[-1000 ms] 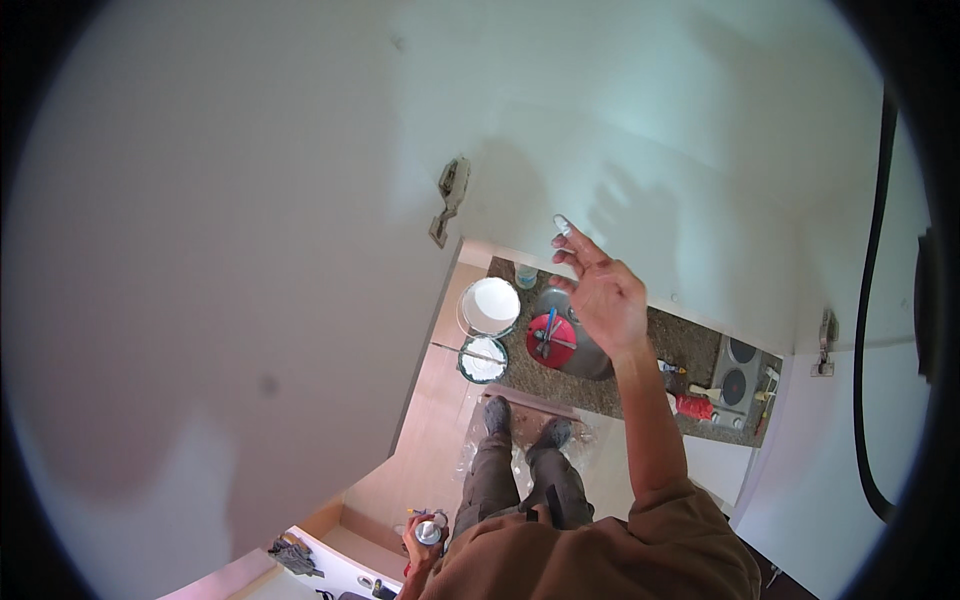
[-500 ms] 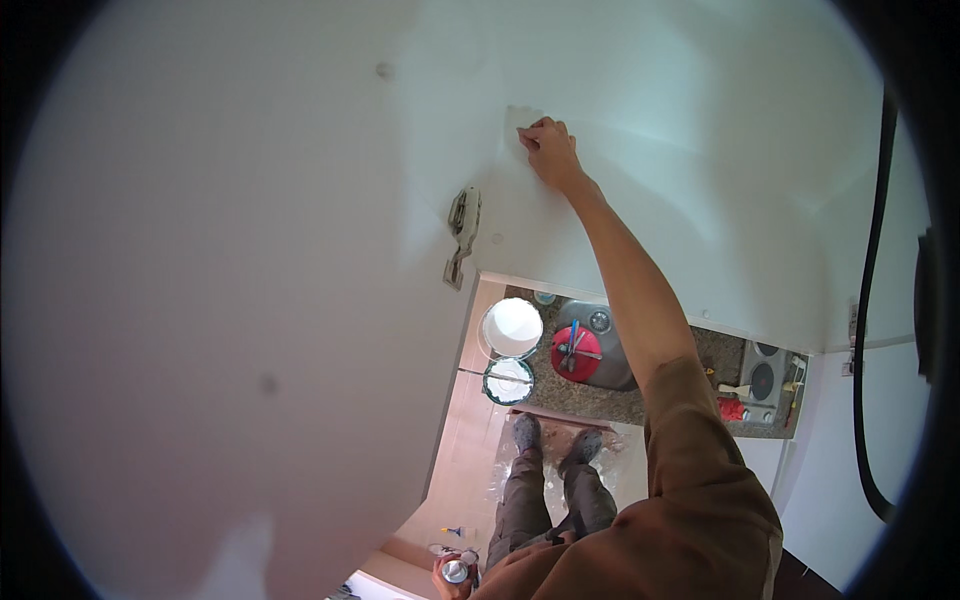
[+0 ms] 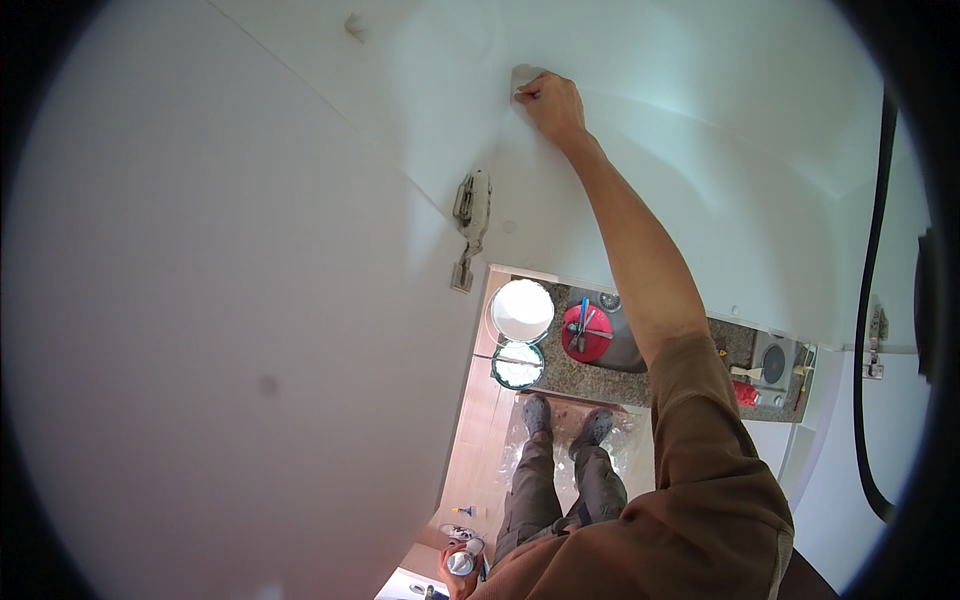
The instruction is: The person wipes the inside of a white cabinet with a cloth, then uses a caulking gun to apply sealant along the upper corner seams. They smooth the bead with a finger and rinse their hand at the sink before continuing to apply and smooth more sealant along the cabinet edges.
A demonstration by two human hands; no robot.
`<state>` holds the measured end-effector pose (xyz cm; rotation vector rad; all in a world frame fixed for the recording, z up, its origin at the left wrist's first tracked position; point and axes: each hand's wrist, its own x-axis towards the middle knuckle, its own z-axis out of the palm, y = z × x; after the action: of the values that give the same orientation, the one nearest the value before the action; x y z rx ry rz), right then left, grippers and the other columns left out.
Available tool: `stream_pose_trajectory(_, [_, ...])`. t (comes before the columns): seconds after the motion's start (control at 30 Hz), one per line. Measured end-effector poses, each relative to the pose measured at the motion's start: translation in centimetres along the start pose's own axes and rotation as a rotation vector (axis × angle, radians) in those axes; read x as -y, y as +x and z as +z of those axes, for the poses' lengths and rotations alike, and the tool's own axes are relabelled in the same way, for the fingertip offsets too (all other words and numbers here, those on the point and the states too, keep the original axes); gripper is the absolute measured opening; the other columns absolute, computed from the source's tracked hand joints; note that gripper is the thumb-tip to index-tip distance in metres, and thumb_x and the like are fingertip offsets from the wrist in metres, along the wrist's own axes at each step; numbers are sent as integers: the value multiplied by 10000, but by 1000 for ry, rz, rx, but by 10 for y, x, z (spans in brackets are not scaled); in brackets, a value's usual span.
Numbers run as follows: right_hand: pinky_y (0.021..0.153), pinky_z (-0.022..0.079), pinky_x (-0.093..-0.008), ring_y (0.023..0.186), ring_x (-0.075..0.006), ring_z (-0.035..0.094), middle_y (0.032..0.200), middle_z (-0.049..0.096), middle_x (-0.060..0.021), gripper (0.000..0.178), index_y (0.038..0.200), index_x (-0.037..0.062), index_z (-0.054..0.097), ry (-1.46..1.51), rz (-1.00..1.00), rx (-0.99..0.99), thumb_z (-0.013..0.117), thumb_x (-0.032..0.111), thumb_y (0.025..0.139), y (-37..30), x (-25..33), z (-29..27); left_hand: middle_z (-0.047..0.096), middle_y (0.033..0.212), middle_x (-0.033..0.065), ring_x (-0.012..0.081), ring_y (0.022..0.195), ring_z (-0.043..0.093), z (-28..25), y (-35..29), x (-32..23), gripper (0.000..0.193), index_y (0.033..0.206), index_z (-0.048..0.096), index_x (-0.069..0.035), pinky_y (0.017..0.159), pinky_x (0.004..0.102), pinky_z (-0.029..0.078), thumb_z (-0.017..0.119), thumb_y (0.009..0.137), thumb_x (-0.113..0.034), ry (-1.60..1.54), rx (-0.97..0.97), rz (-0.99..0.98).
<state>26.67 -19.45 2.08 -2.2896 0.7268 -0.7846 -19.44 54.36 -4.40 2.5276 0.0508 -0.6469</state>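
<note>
My right arm reaches up across the white cabinet interior (image 3: 660,150). My right hand (image 3: 555,105) is closed in a pinch against the white panel, beside a small greyish patch that may be its shadow; whatever the fingers hold cannot be made out. Low in the view, near my waist, my left hand (image 3: 453,572) is wrapped round a small cylinder with a pale, silvery round top (image 3: 462,563). A metal hinge (image 3: 470,225) joins the panel and the large white cabinet door (image 3: 300,330) at my left.
Below, a white bucket (image 3: 522,310) and a smaller white-filled tub (image 3: 518,366) stand on the granite counter's left end. A red plate (image 3: 598,345) with cutlery lies by the sink (image 3: 625,350). A hotplate (image 3: 773,365) sits to the right. A black cable (image 3: 868,300) hangs at far right.
My right hand has moved slightly up along the panel, still pinched. The view has shifted, so the counter and buckets appear a little higher and further right. My left hand keeps its hold.
</note>
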Motion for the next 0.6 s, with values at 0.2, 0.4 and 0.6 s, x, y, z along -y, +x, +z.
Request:
stream_pose_trajectory(0.2, [942,455,-473,1154,-295,604,1162,666,-98,207,1034,119,791,-160,-36,-18,639,154,898,-1,6,7,662,1013,116,277,931,671,-3,9,-4,480,1013,690,-59,854,405,552,928,625,-214,-40,-14,29])
stream_pose_trajectory(0.4, [1017,350,-554,1295,-304,476,1337,542,-109,369,1245,174,712,-329,-1,90,533,194,923,-9,18,3,662,1015,115,277,934,673,-6,9,-6,479,1019,690,-56,855,409,552,927,633,-211,-45,-30,54])
stream_pose_trajectory(0.6, [1014,319,-568,1260,-320,450,1340,497,-130,515,1437,194,575,-416,60,175,421,323,962,-17,30,0,665,1018,116,277,941,675,-8,13,1,486,1026,692,-54,862,410,551,929,632,-209,-48,-20,37])
